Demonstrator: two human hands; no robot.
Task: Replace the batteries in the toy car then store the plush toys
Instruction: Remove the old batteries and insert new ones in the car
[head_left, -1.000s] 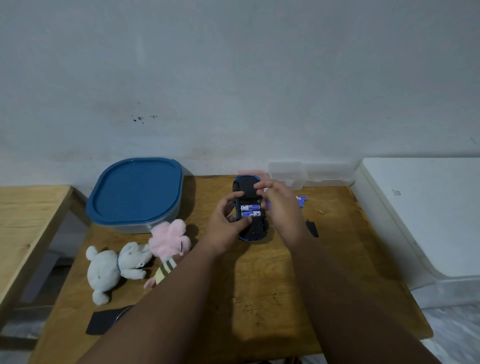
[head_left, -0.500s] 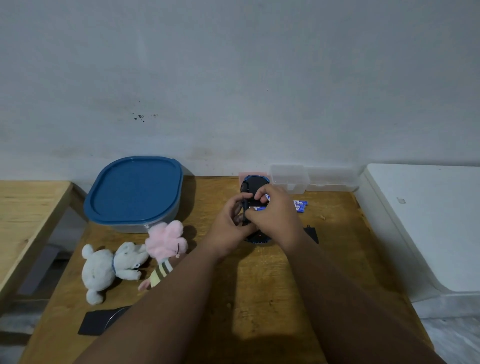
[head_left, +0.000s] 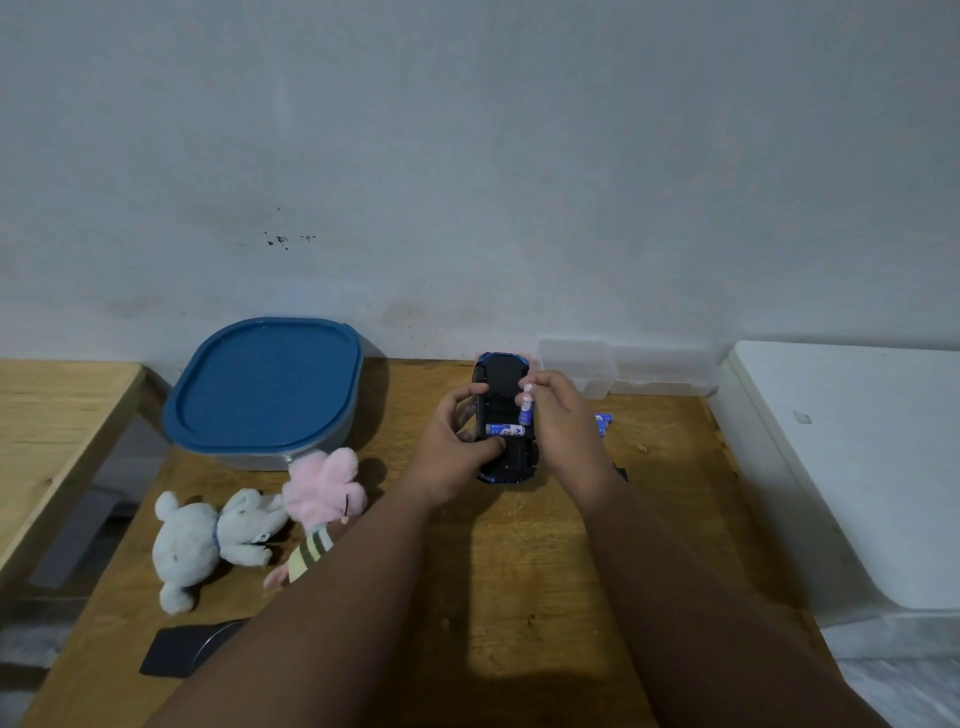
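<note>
Pretty dim and bluish in here, no glare anywhere. Light comes from the left, so the blue tub (head_left: 265, 384) drops a soft shadow rightward onto the table (head_left: 519, 571). Everything's slightly soft and grainy, and the wide lens stretches things near the edges.

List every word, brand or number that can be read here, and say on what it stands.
No text can be read.
On the seated battery in the car: print, too blurred.
On the held battery in the right hand: print, too blurred.
On the loose batteries: print, too small.
On the white case: a mark, too small.
</note>
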